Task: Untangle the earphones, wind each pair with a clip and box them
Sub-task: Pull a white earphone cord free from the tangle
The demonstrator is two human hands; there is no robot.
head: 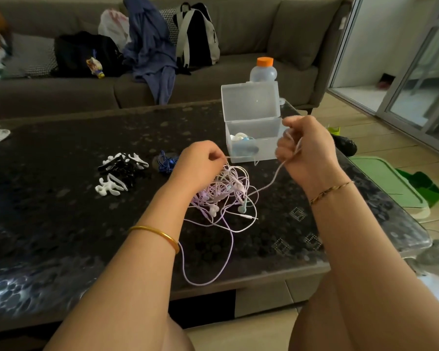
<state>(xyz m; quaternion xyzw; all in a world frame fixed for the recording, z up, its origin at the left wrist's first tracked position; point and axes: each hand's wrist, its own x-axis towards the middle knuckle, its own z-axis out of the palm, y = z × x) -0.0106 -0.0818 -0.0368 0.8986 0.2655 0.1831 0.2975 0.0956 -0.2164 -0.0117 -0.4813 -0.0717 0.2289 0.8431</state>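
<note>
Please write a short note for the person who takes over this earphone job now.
Left hand: pinches a strand atop the tangle of pale purple and white earphone cables on the dark patterned table.
Right hand: grip curled round a strand leading from that tangle.
Clear plastic box, lid open, behind the tangle, holds wound white and blue earphones. Black and white plastic clips and a blue cord bundle lie left of the tangle.
Done: some earphones boxed. Left: untangle, clip and box the rest.
</note>
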